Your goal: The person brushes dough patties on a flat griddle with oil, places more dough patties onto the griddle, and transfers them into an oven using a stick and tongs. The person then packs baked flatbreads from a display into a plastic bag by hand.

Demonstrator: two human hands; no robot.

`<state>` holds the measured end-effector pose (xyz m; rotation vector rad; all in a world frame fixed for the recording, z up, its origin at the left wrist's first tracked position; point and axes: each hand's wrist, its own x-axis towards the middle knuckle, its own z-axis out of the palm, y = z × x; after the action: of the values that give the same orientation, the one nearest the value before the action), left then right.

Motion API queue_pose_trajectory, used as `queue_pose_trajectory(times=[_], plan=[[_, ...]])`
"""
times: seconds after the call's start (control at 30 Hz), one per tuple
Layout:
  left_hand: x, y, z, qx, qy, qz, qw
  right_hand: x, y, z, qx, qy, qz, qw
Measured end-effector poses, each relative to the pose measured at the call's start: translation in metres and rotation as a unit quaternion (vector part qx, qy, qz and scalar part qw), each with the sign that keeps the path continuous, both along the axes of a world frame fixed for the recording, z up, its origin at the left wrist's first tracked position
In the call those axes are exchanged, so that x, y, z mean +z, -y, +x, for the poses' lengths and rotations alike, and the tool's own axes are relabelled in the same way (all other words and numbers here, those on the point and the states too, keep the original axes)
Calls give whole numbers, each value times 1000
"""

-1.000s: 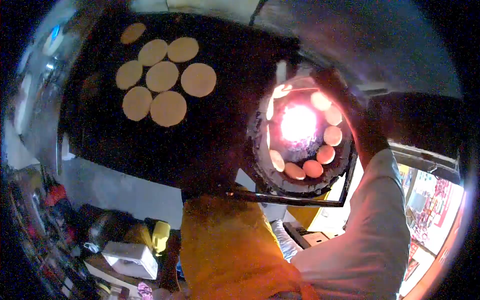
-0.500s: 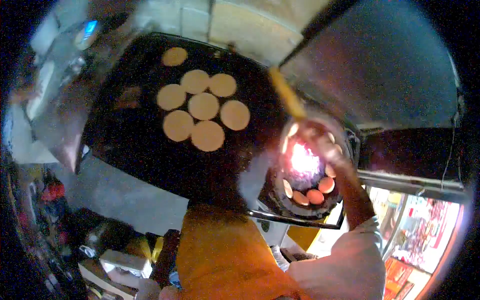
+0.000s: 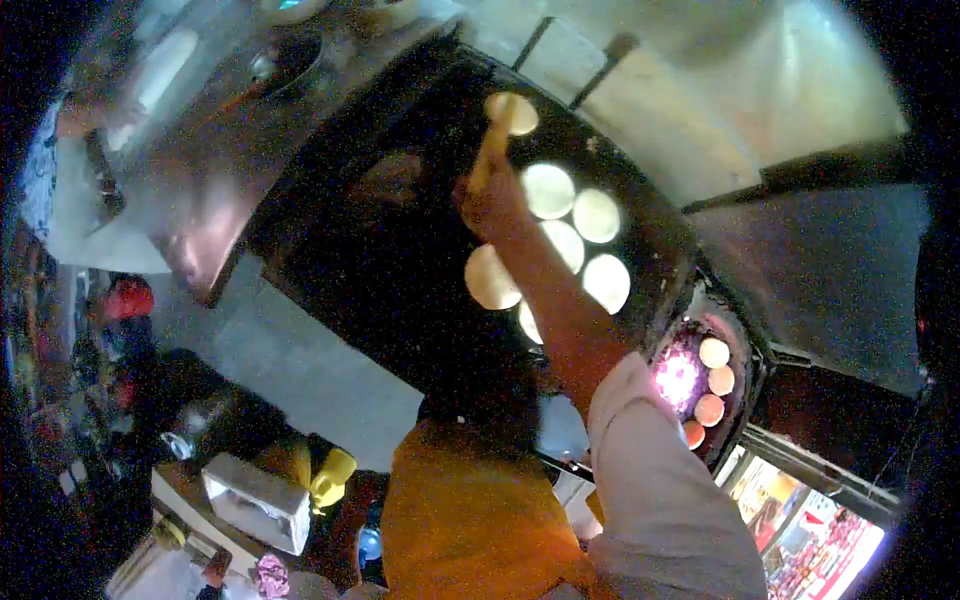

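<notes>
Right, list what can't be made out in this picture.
Right hand, head view: blurred and dark, so its exact grip on the slim yellowish stick-like tool is unclear.
Pale round flat discs on the black griddle, head view: the bare forearm partly covers some.
Round glowing pit, head view: the pale sleeve hides its lower left; glare washes out its centre.
Left hand, head view: not visible.

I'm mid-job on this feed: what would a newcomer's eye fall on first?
Probably the white-violet glow in the firepit at right, with small bread rounds lined along its right side. Next, the larger pale rounds on the black griddle, up and left of it. Over that griddle, the right hand grips a wooden-looking stick, its far end overlapping the farthest round in view.
</notes>
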<state>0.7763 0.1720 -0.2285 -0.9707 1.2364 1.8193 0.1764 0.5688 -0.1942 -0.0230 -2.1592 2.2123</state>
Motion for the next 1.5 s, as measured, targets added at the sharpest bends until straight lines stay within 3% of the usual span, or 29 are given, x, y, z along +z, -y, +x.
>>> queue_pose_trajectory(times=[0.07, 0.17, 0.2, 0.3, 0.33, 0.43, 0.5, 0.57, 0.6, 0.67, 0.7, 0.73, 0.8, 0.83, 0.87, 0.9, 0.97, 1.0, 1.03, 1.1, 1.17, 1.2, 1.27, 1.3, 1.33, 1.37, 1.43, 1.47, 1.5], plan=[[7, 0, -1, 11, 5, 0, 1000, -27, -8, -24, 18, -104, 52, 993], [11, -2, -11, 25, 7, 10, 1000, 16, -22, -23, -40, 47, 165, 984], [11, -2, -17, 29, 4, 15, 999, 74, -24, -3, -13, 56, 357, 932], [11, -4, -46, 31, -18, 32, 999, 124, -61, 41, -6, 25, 526, 850], [13, -6, -59, 32, -26, 39, 998, 120, -81, 51, -49, 174, 180, 967], [24, -16, -94, 23, -59, 73, 995, 167, -141, 114, -172, 313, -101, 928], [29, -27, -112, 16, -79, 110, 991, 194, -205, 178, -180, 308, -51, 933], [0, -17, -126, -58, -132, 140, 980, 219, -276, 251, -164, 296, 161, 927], [-10, -15, -134, -71, -131, 148, 978, 232, -313, 286, -143, 303, 309, 890], [-22, -2, -136, -91, 0, 168, 982, 258, -382, 360, -75, 342, 591, 727], [-32, 6, -132, -97, -1, 168, 981, 265, -407, 387, -34, 363, 675, 641], [-43, 14, -126, -66, 34, 167, 983, 271, -431, 411, 0, 381, 726, 572], [-41, 4, -114, -37, 72, 163, 983, 266, -466, 439, 20, 360, 775, 520], [-21, -8, -110, -79, -11, 109, 991, 265, -480, 451, 14, 338, 795, 503], [-16, -14, -103, -119, -96, 53, 987, 256, -491, 455, -11, 239, 796, 556], [-12, -22, -100, -122, -96, 48, 987, 239, -508, 455, -12, 240, 793, 560], [-16, -26, -88, -48, -84, 164, 982, 203, -537, 440, 4, 83, 834, 546], [-13, -25, -80, -46, -87, 156, 983, 189, -547, 430, 8, 28, 842, 539], [-7, -29, -70, -39, -72, 139, 987, 182, -554, 418, 21, 160, 774, 612], [13, -39, -45, -22, -40, 104, 994, 167, -557, 402, 44, 283, 681, 674], [29, -46, -25, -32, -27, 56, 998, 151, -557, 388, 84, 208, 798, 559], [38, -50, -15, -41, -20, 34, 998, 140, -570, 380, 97, 238, 774, 578], [50, -54, -4, -54, -12, 8, 998, 133, -580, 374, 107, 201, 817, 530], [55, -55, 1, -57, -9, -2, 998, 139, -578, 376, 100, 131, 874, 457], [58, -56, 2, -63, -9, -10, 998, 129, -594, 380, 40, 198, 736, 647], [60, -57, 0, -70, -11, -17, 997, 123, -606, 383, -45, 233, 557, 796], [64, -60, -13, -85, -19, -26, 996, 113, -635, 397, 30, 70, 853, 516], [63, -60, -23, -91, -26, -28, 995, 181, -585, 391, 35, 168, 841, 514], [63, -60, -32, -99, -34, -33, 994, 167, -602, 414, 28, 171, 842, 512]])
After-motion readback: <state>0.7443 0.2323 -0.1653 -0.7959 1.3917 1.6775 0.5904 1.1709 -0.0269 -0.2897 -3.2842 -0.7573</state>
